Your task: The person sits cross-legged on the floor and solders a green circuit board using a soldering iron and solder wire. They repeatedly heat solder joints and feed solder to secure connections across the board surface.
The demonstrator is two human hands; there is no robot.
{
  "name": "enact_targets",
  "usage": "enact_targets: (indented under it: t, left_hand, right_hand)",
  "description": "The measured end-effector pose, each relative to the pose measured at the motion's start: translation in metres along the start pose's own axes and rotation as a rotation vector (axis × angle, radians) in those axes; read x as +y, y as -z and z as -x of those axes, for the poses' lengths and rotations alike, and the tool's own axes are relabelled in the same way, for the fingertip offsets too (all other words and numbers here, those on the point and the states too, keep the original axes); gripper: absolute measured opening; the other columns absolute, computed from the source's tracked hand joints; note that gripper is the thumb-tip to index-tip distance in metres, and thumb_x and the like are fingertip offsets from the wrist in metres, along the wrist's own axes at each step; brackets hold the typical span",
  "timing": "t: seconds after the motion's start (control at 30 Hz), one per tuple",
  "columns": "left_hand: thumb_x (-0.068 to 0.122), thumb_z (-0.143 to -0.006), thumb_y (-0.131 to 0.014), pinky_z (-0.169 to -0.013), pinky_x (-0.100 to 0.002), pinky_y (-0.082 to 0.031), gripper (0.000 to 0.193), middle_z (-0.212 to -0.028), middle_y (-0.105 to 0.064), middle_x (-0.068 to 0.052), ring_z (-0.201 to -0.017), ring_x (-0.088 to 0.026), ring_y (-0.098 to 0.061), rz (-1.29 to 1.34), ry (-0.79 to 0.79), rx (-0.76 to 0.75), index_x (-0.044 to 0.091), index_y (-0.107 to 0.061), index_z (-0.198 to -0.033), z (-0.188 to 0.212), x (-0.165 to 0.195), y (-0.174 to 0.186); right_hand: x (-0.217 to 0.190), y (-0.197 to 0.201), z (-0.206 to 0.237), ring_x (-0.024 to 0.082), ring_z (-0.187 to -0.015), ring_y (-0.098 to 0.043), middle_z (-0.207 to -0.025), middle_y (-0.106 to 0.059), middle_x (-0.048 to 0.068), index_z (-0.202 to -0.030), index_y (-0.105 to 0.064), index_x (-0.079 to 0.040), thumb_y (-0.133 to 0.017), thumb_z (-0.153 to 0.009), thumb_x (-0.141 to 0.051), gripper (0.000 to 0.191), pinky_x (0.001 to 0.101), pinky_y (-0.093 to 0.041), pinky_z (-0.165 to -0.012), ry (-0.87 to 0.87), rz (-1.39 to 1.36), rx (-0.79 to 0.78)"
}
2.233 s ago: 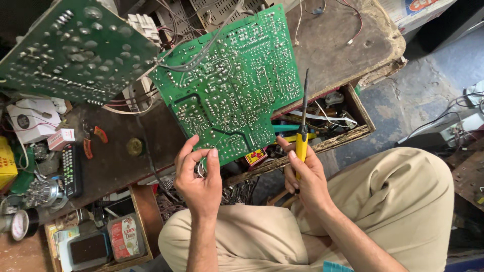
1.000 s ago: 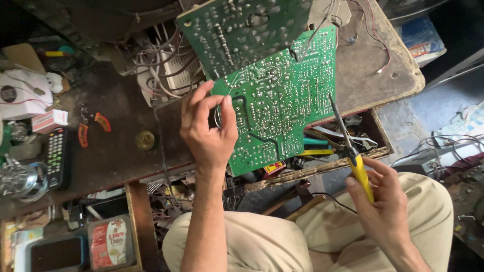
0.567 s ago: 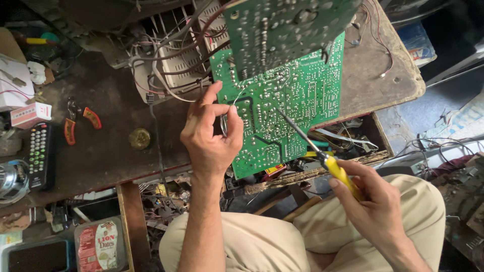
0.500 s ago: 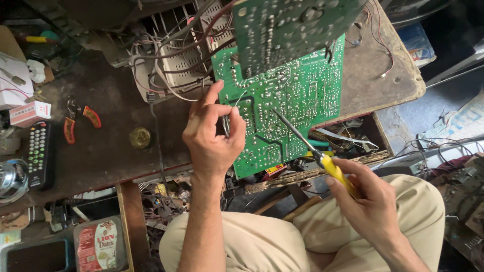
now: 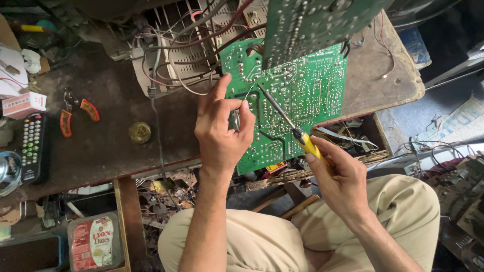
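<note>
Soft daylight falls evenly from above, bright on the green circuit board and the beige trousers. The dark desk swallows light, and the corners sink into shadow. Focus is sharp at centre; edges stretch slightly from the wide lens.
</note>
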State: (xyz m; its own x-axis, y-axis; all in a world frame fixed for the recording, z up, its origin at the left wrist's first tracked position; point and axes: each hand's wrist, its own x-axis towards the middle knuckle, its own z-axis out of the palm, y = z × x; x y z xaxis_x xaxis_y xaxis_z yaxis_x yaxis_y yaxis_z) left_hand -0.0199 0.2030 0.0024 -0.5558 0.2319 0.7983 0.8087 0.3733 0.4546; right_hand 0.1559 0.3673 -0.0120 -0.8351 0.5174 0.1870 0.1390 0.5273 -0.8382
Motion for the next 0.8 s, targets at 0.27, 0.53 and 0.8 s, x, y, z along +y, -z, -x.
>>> enact_targets:
  t: [0.27, 0.53, 0.8]
  left_hand:
    - [0.0, -0.092, -0.075, -0.105, -0.046, -0.054, 0.019, -0.137, -0.064, -0.021, -0.118, -0.037, -0.069, -0.012, -0.012, 0.004, 0.003, -0.057, -0.098, 0.001, -0.001, -0.001]
    - [0.001, -0.093, -0.074, -0.103, -0.046, -0.054, 0.018, -0.138, -0.064, -0.022, -0.117, -0.036, -0.07, -0.012, -0.013, 0.003, 0.003, -0.057, -0.099, 0.001, -0.002, -0.002]
    - [-0.001, -0.094, -0.071, -0.108, -0.045, -0.055, 0.016, -0.137, -0.066, -0.016, -0.113, -0.035, -0.072, 0.011, 0.023, 0.011, 0.003, -0.058, -0.103, 0.002, -0.001, 0.001]
  right_hand:
    - [-0.001, -0.005, -0.002, -0.001, -0.057, -0.046, -0.066, -0.061, -0.005, -0.13, -0.068, -0.004, -0.07, -0.095, -0.013, 0.036, 0.021, -0.036, -0.048, -0.061, -0.058, -0.023]
    - [0.005, -0.009, -0.003, 0.0, -0.056, -0.044, -0.067, -0.06, -0.005, -0.132, -0.069, -0.004, -0.071, -0.096, -0.012, 0.037, 0.0208, -0.035, -0.048, -0.048, -0.067, -0.031]
    - [0.023, -0.014, -0.003, -0.002, -0.058, -0.046, -0.075, -0.065, -0.005, -0.135, -0.068, -0.005, -0.068, -0.097, -0.011, 0.039, 0.0184, -0.035, -0.047, -0.18, -0.275, -0.119]
